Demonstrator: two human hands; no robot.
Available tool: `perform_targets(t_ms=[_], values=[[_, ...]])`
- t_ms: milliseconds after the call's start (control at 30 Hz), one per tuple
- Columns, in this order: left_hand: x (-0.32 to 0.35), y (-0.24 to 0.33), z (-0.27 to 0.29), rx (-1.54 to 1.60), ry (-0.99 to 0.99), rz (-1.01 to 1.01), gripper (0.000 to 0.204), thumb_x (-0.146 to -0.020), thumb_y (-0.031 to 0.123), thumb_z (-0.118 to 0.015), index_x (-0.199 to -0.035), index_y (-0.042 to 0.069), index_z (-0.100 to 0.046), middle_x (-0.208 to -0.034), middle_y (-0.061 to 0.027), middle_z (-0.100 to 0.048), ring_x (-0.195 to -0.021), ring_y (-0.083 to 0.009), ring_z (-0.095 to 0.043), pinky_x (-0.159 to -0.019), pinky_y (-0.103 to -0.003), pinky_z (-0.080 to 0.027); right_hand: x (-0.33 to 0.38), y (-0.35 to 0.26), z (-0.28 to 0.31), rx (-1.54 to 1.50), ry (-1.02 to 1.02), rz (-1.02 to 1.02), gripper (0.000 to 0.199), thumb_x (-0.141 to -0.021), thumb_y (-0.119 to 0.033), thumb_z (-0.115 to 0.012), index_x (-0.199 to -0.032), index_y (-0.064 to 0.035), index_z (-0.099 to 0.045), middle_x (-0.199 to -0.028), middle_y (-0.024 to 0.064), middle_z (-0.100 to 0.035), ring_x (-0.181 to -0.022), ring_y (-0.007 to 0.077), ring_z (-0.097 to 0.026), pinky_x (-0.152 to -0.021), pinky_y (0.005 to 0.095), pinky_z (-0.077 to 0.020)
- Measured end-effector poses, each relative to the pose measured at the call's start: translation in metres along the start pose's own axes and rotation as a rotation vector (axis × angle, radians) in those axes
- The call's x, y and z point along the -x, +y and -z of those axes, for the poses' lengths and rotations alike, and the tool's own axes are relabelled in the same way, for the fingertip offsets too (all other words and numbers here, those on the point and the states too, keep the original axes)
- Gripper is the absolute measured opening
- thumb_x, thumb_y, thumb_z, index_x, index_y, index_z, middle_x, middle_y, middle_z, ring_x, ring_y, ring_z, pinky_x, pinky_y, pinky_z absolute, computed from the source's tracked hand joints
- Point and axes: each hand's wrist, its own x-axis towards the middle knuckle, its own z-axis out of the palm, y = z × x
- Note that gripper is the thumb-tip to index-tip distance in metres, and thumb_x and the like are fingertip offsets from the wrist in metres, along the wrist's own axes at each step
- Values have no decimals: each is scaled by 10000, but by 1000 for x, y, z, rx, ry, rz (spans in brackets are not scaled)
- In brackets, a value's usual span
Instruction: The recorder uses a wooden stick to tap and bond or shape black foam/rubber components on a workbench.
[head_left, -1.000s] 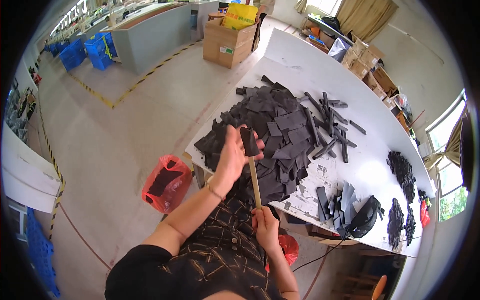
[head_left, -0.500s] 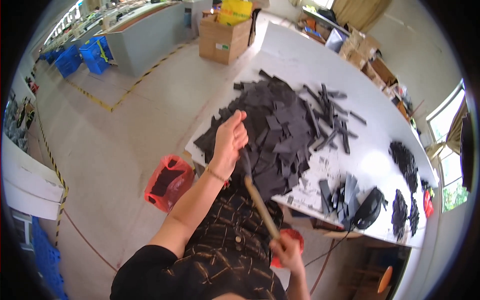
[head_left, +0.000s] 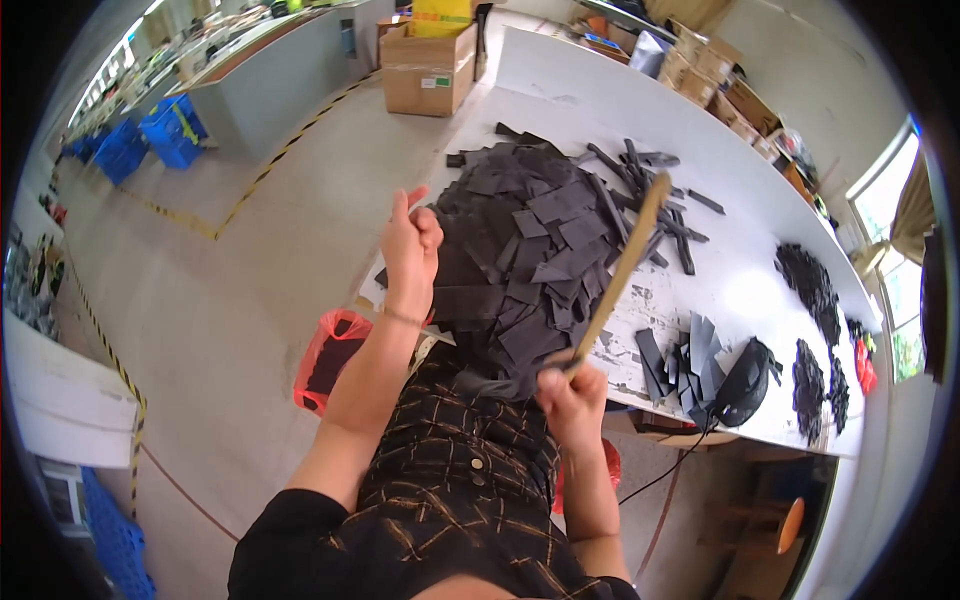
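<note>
My right hand [head_left: 574, 400] is closed around the lower end of a flat wooden stick [head_left: 625, 265], which slants up and right over the table. Against that hand, at the near edge of the pile, lies a dark strip of cloth [head_left: 490, 385]; whether the fingers also grip it cannot be told. My left hand [head_left: 412, 250] is raised by the left side of the pile, thumb and a finger stretched out, the others loosely bent, with nothing visible in it. The large heap of black cloth pieces [head_left: 545, 240] spreads between and beyond both hands.
Narrow black strips [head_left: 683, 240] lie behind the heap on the white table [head_left: 735, 260]. Farther right are flat dark pieces [head_left: 690, 365], a black rounded bag-like thing [head_left: 745, 385] and dark bundles [head_left: 810, 290]. A red plastic bag [head_left: 325, 360] stands left of the table.
The stick has swung from pointing up-left to pointing up-right as my right hand rose. My left hand has shifted left, away from the dark strip below it, and its fingers have loosened.
</note>
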Motion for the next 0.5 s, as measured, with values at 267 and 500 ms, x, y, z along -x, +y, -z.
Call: perform_targets(t_ms=[267, 500], values=[[101, -68, 11, -510, -669, 302, 290, -1001, 296, -566, -1145, 44, -575, -955, 31, -575, -918, -28, -503, -813, -206, -421, -46, 16, 16, 379, 358, 175, 190, -861, -106, -759, -848, -21, -589, -666, -63, -495, -567, 16, -417, -489, 195, -351], [81, -64, 1, -538, -696, 238, 212, -996, 248, -577, -1053, 46, -606, -893, 64, -562, -808, -15, -500, -734, -187, -418, -46, 28, 19, 280, 252, 15, 269, -879, -163, -746, -731, -34, -561, -624, -76, -441, -573, 18, -355, -491, 206, -269]])
